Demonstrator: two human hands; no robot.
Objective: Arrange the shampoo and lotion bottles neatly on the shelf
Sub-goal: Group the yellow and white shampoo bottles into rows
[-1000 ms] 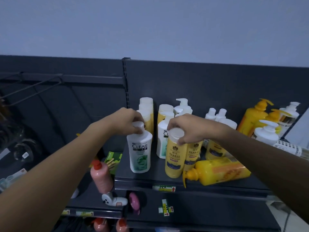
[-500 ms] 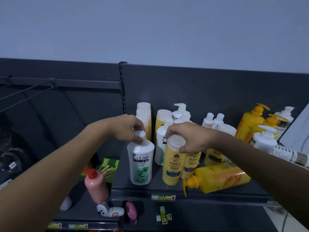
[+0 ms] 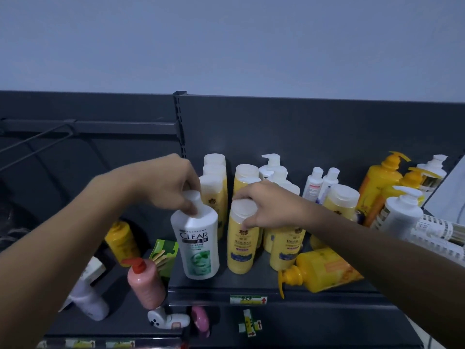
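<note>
Left hand (image 3: 168,184) grips the cap of the upright white CLEAR bottle (image 3: 197,244). Right hand (image 3: 270,206) grips the cap of the adjacent yellow HERBAL bottle (image 3: 241,244) on the shelf (image 3: 226,292).

White bottle (image 3: 197,244) reads "CLEAR" (yellow bottle (image 3: 242,241): "HERBAL").

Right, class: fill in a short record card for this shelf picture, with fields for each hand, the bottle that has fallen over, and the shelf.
left hand: grips the cap of the white bottle, upright at the shelf front
right hand: grips the cap of the yellow bottle, upright beside the white one
fallen bottle: yellow pump bottle lying on its side, pump toward the shelf edge
shelf: dark metal, more yellow and white bottles standing behind
lower left: pink bottle, upright
</note>
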